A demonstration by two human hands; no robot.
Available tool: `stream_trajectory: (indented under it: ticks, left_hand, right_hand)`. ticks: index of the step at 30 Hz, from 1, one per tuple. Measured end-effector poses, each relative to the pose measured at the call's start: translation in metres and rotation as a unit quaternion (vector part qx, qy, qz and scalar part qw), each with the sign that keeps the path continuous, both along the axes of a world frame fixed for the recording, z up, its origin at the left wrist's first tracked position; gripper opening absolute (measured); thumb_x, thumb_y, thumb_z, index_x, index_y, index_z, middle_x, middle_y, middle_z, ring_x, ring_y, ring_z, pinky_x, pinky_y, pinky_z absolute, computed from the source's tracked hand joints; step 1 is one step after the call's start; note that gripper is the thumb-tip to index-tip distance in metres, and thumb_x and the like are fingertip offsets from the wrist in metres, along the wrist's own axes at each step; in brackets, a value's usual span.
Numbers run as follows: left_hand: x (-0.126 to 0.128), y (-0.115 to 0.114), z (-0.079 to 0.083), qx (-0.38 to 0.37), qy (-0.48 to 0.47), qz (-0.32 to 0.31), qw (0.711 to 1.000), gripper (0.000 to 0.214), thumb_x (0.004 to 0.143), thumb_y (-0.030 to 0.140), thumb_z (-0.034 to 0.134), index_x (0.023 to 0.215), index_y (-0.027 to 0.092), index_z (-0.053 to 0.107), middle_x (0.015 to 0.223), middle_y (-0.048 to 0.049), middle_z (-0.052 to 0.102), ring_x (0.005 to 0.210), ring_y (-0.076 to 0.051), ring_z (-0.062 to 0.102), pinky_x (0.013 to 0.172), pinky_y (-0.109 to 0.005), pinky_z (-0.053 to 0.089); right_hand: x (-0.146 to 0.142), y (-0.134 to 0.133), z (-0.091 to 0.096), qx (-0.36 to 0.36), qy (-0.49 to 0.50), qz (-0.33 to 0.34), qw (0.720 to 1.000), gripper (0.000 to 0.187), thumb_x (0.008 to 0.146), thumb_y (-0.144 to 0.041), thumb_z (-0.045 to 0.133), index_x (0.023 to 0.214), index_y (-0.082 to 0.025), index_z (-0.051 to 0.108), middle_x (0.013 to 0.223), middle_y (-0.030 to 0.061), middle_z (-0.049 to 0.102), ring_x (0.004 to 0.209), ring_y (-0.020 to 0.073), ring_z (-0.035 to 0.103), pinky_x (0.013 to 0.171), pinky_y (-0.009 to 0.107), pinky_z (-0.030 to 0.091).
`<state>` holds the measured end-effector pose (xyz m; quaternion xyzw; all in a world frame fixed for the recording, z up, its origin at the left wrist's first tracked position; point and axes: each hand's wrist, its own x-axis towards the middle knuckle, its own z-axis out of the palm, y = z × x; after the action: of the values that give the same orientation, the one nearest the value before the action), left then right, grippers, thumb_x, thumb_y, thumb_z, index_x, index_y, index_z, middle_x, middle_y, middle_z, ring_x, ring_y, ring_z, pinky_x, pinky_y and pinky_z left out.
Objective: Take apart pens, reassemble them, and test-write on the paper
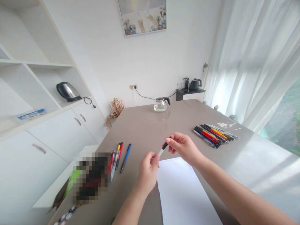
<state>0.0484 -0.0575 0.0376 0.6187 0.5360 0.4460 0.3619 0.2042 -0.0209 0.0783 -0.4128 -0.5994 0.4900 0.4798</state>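
Both hands up over the white sheet of paper (pixel 185 190), sharing one pen (pixel 163 148). The left hand (pixel 148 171) pinches its pale lower end, grip closed tight; the right hand (pixel 182 146) pinches the black upper end, fingers shut round it. The pen's long axis runs diagonally, black end up and away to the right. Left of the paper, a few loose pens (pixel 119 156) lie on the grey surface (pixel 145 125); right of it, a row of pens (pixel 214 132). Beyond, a glass carafe (pixel 161 104), white wall, sheer curtains (pixel 253 62).

Open table (pixel 150 125) beyond the paper sheet (pixel 182 193), pen row (pixel 214 133) right, loose pens (pixel 119 156) left, glass carafe (pixel 161 104) far
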Motion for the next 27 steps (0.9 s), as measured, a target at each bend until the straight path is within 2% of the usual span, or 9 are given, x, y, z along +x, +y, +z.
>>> stream_trajectory:
  ticks: [4, 10, 14, 21, 27]
  left_hand:
    - [0.0024, -0.0018, 0.0034, 0.004, -0.004, -0.001, 1.000, 0.029, 0.077, 0.045, 0.041, 0.076, 0.017, 0.050, 0.062, 0.0013, 0.047, 0.055, -0.011, 0.043, 0.050, -0.020, 0.033]
    - [0.0018, -0.0019, 0.0008, -0.017, -0.008, 0.004, 1.000, 0.038, 0.080, 0.046, 0.032, 0.071, 0.016, 0.053, 0.061, -0.0002, 0.048, 0.054, -0.011, 0.041, 0.050, -0.021, 0.033]
    - [-0.0001, -0.0003, -0.0017, -0.009, 0.000, -0.014, 1.000, 0.033, 0.079, 0.044, 0.037, 0.074, 0.016, 0.052, 0.061, 0.0004, 0.047, 0.055, -0.011, 0.042, 0.053, -0.021, 0.034]
    - [0.0008, -0.0010, 0.0027, 0.021, 0.003, -0.009, 1.000, 0.025, 0.078, 0.041, 0.043, 0.076, 0.016, 0.049, 0.068, -0.0001, 0.050, 0.059, -0.011, 0.044, 0.054, -0.020, 0.034]
    - [-0.0002, -0.0004, -0.0017, 0.010, 0.001, -0.021, 1.000, 0.034, 0.081, 0.043, 0.035, 0.077, 0.015, 0.055, 0.068, -0.0017, 0.052, 0.063, -0.013, 0.046, 0.057, -0.022, 0.036]
  right_hand:
    - [0.0007, 0.0005, 0.0004, 0.001, -0.004, -0.004, 1.000, 0.031, 0.070, -0.047, 0.052, 0.071, -0.016, 0.055, 0.066, 0.0035, 0.062, 0.050, 0.0093, 0.050, 0.049, 0.024, 0.043]
    - [0.0021, 0.0011, 0.0012, -0.001, -0.002, -0.003, 1.000, 0.031, 0.070, -0.047, 0.052, 0.070, -0.016, 0.054, 0.068, 0.0036, 0.062, 0.051, 0.0091, 0.050, 0.049, 0.023, 0.043]
    - [0.0020, 0.0014, 0.0013, -0.002, -0.004, 0.000, 1.000, 0.030, 0.070, -0.046, 0.052, 0.070, -0.016, 0.054, 0.070, 0.0038, 0.062, 0.051, 0.0088, 0.050, 0.049, 0.023, 0.042]
    - [0.0021, 0.0020, 0.0010, -0.001, -0.001, 0.000, 1.000, 0.031, 0.069, -0.047, 0.052, 0.071, -0.016, 0.054, 0.070, 0.0041, 0.063, 0.050, 0.0088, 0.050, 0.049, 0.024, 0.042]
    - [0.0024, 0.0028, 0.0005, 0.000, -0.008, -0.001, 1.000, 0.030, 0.071, -0.046, 0.051, 0.070, -0.016, 0.054, 0.073, 0.0042, 0.063, 0.052, 0.0088, 0.051, 0.050, 0.023, 0.043]
